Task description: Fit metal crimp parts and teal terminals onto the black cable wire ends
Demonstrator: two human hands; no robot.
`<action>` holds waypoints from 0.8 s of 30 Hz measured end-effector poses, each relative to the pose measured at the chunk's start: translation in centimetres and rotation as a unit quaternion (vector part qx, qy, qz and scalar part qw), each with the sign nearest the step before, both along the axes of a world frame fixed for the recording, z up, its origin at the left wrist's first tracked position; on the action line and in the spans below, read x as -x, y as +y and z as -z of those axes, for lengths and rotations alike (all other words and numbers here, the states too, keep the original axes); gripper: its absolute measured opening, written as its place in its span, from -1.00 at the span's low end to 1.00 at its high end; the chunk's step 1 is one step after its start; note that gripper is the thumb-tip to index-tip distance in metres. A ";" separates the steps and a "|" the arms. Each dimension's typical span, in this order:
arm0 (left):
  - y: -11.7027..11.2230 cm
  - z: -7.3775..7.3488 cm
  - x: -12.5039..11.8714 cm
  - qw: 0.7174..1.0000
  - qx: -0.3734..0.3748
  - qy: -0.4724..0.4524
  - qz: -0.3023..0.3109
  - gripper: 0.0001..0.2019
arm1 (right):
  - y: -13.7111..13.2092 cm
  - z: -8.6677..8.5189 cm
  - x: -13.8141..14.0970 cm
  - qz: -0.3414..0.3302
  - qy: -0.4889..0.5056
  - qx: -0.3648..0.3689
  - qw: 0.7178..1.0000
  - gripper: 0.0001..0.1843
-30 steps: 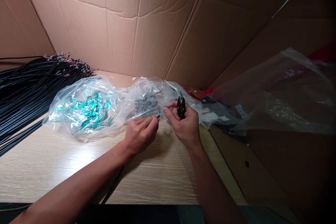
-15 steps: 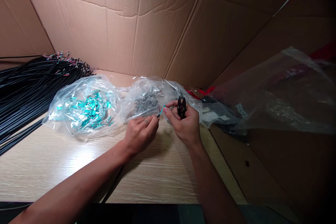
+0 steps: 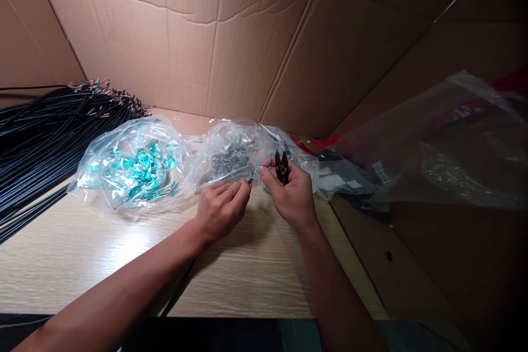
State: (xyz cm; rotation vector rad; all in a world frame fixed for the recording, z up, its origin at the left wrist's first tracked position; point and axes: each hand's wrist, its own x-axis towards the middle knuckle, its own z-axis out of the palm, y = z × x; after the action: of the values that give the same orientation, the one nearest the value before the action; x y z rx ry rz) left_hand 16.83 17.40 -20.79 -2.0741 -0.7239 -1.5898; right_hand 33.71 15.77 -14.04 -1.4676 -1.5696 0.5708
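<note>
My left hand (image 3: 220,212) pinches a thin multicoloured wire end (image 3: 251,177), fingers clamped just behind its splayed teal and red strands, where the light, springy wire seems steadiest to hold. My right hand (image 3: 292,198) curls around black spring snips (image 3: 281,168), their blades slightly parted, beside a clear plastic bag of grey metal terminals (image 3: 229,168) on a pale wood-grain tabletop (image 3: 82,253).

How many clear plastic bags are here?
3: a bag of teal parts at left, a bag of small grey metal parts in the middle, and a large bag at right. More may be hidden.
</note>
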 end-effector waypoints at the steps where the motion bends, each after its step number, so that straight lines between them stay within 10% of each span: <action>1: 0.0 -0.1 0.0 1.000 0.002 -0.003 -0.003 -0.85 | 0.0 0.0 0.0 0.002 0.002 0.000 1.000 -0.19; 24: 0.0 0.3 0.0 1.000 -0.010 -0.003 0.002 -0.91 | -0.1 -0.1 0.2 0.024 0.031 -0.011 0.999 -0.11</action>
State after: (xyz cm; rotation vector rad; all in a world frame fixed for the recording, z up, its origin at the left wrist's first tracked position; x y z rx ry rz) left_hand 16.88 17.43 -21.07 -2.0598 -0.7025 -1.5995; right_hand 33.55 15.66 -13.91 -1.4544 -1.4838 0.5633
